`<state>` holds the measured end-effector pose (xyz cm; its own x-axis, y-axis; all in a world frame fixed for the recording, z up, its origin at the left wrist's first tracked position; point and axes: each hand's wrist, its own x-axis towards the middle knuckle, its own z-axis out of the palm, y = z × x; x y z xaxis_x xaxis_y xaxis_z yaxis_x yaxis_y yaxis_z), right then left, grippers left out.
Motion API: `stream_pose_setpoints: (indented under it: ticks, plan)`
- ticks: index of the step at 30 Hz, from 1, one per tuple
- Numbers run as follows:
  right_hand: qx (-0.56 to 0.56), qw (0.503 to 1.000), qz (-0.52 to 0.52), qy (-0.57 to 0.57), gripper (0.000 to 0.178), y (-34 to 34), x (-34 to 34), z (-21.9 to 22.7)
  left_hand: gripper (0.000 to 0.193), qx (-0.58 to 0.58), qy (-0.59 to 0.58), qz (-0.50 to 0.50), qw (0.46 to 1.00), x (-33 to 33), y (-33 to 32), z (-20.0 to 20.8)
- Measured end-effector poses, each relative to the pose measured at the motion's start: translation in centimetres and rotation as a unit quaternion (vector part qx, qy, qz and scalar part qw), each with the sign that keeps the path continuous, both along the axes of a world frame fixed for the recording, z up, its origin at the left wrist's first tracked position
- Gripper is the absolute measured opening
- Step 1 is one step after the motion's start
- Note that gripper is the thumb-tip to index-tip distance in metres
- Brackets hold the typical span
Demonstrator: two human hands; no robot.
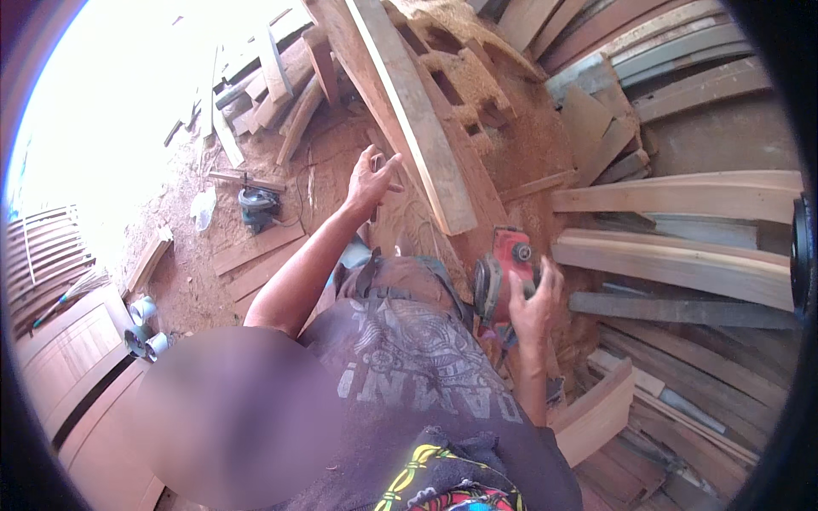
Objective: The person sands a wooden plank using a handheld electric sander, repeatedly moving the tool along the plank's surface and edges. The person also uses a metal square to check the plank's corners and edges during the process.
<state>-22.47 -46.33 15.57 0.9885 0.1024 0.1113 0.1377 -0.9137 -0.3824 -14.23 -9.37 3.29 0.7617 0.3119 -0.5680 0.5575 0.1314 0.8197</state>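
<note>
My right hand (532, 311) is wrapped around a red and black handheld power tool, which looks like an electric planer (513, 248). It is held beside my right hip, just right of the near end of a long wooden beam (430, 157). My left hand (371, 182) is raised on the left side of that beam, fingers apart and slightly bent, with no thing plainly in it. The beam has a pale, smooth edge along its left side and lies on a wider board that runs away from me.
Sawdust covers the ground. A dark teal power tool (258, 207) stands at the left near loose boards. Stacked planks (682, 247) crowd the right side. Wood offcuts (277, 81) lie at the far left, and tape rolls (136, 339) sit beside wooden panels (81, 345) at the near left.
</note>
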Motion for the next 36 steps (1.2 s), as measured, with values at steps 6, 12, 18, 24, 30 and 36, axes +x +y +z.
stream_pose_setpoints:
  ticks: [6, 12, 18, 24, 30, 36]
  plan:
    - [0.420, 0.825, -0.198, 0.323, 0.049, -3.9, -5.6, -2.8, 0.095, -0.053, 0.051, -0.008, 0.997, 0.5, -3.6, -5.2]
    - [0.482, 0.788, -0.194, 0.329, 0.068, -1.4, -4.0, 1.3, 0.067, -0.182, 0.045, 0.006, 0.982, 0.7, -4.9, -6.6]
    - [0.446, 0.818, -0.097, 0.350, 0.058, -0.4, -4.2, 7.8, 0.071, -0.164, 0.050, -0.014, 0.985, 0.5, -4.7, -8.4]
    - [0.328, 0.838, -0.046, 0.434, 0.049, 4.5, 0.4, 8.9, 0.084, -0.120, 0.036, -0.015, 0.992, 0.3, -5.0, -8.9]
    - [0.373, 0.831, -0.026, 0.412, 0.048, 9.7, 5.7, 8.0, 0.094, -0.109, 0.032, -0.005, 0.994, 0.5, -6.3, -8.7]
    - [0.339, 0.862, 0.060, 0.372, 0.064, 19.5, 16.9, 6.4, 0.084, -0.103, 0.028, 0.029, 0.994, 0.1, -6.7, -9.0]
